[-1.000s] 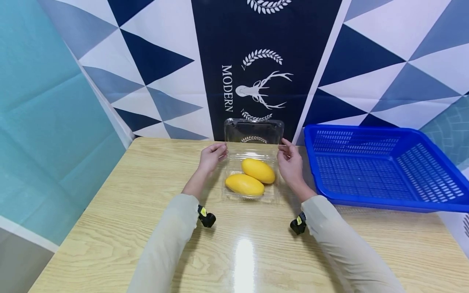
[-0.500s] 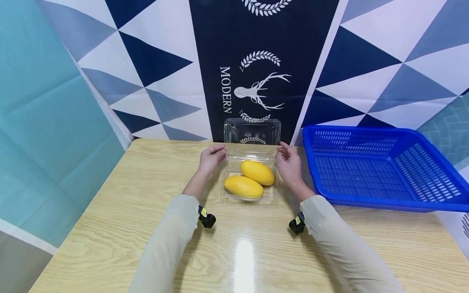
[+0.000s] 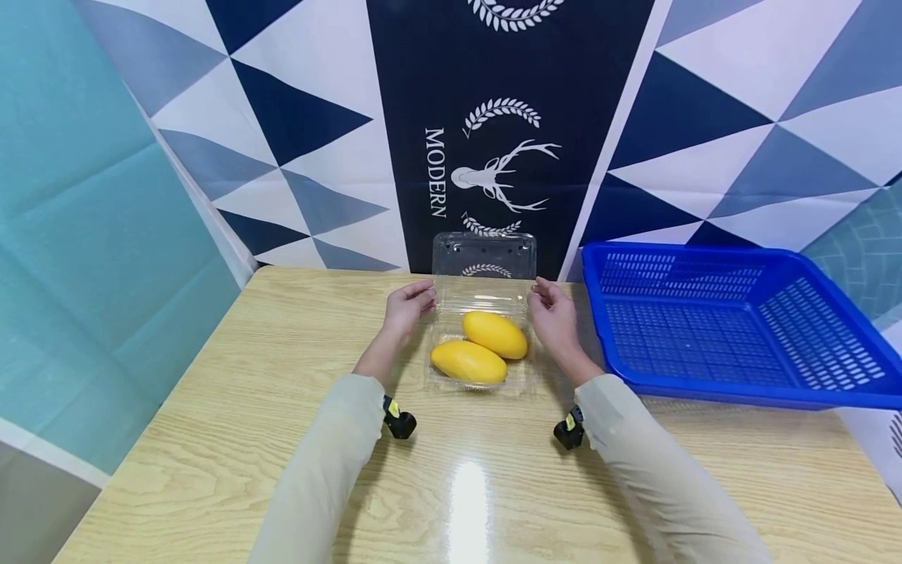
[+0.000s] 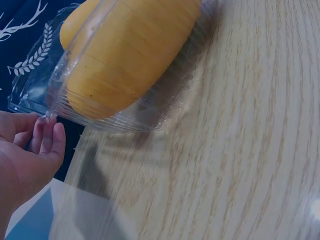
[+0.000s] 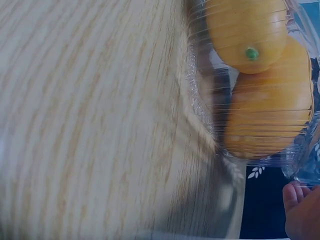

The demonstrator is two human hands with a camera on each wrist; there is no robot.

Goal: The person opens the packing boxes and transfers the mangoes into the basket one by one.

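Note:
In the head view, a clear plastic clamshell container [image 3: 481, 385] sits on the table, its lid [image 3: 484, 254] raised at the back. Two yellow mangoes [image 3: 468, 361] lie side by side in its base. My left hand [image 3: 407, 304] pinches the container's left edge near the hinge, and the left wrist view shows the fingertips [image 4: 46, 135] right on the clear plastic. At the opposite side my right hand [image 3: 553, 315] holds the edge with bent fingers; only part of this hand [image 5: 303, 212] appears in the right wrist view.
A blue perforated plastic basket [image 3: 705, 389] stands to the right of the container. The wooden table [image 3: 282, 352] ends at a wall cloth [image 3: 395, 78] printed with triangles and a deer head, just behind the lid.
The right hand has shifted slightly left and nearer, and the lid's upper edge looks a little lower and narrower. The left hand and mangoes stay nearly in place.

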